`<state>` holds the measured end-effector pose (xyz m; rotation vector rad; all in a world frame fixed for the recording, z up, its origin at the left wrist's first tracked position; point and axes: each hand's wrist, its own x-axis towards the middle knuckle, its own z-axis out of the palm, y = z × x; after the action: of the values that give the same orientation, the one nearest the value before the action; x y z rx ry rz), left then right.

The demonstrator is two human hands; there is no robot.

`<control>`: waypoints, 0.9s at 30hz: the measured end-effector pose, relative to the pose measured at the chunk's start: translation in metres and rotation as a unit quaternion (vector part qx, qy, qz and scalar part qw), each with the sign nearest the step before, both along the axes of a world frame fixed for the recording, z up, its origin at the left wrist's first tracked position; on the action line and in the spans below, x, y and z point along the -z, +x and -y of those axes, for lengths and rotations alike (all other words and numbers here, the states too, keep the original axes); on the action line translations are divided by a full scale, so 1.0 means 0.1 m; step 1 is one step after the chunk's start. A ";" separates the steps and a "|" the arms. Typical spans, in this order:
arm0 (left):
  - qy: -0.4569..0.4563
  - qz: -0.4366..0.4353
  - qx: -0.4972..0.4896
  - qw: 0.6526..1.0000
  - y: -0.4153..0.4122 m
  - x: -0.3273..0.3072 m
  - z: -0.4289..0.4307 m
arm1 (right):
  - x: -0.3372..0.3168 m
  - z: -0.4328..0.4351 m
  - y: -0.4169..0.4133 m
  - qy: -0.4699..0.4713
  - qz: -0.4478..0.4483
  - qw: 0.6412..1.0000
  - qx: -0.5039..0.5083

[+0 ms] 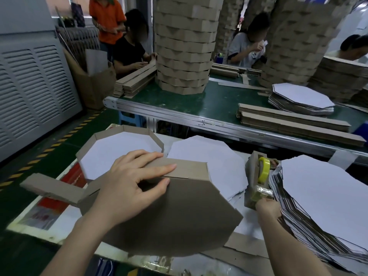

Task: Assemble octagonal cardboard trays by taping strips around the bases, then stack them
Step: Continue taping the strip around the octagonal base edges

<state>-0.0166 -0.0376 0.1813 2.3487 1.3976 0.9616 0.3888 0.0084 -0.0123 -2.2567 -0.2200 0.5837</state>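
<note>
My left hand, fingers flat, pinned the strip against the upturned base on the surface. My right hand curled on the tape dispenser alongside. Taping step, I reckoned: next, tape over that seam.

Left hand flat on the upturned brown base dead centre, fingers spread, pressing the strip along its top edge. Right hand over at four o'clock, against the tape dispenser, fingers hidden. Finished tray sits at ten o'clock, pile of white octagons at three, tall tray tower at twelve
</note>
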 end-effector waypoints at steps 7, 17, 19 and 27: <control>0.004 -0.002 0.001 1.000 0.09 -0.03 -0.02 | 0.13 0.07 0.03 0.089 0.030 0.995 -0.028; 0.022 -0.014 0.007 1.000 0.22 -0.05 0.01 | 0.20 0.33 0.07 0.096 0.013 0.995 -0.033; 0.023 -0.018 0.008 1.000 0.19 -0.05 0.01 | 0.05 0.28 -0.06 0.128 0.024 0.991 -0.011; 0.018 0.006 0.040 0.999 -0.03 0.05 0.05 | -1.30 0.17 -0.96 0.322 -0.025 0.924 -0.205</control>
<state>-0.0198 -0.0427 0.1767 2.4008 1.2826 0.9861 0.2930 -0.0088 0.1175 -1.5565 -0.7562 0.6639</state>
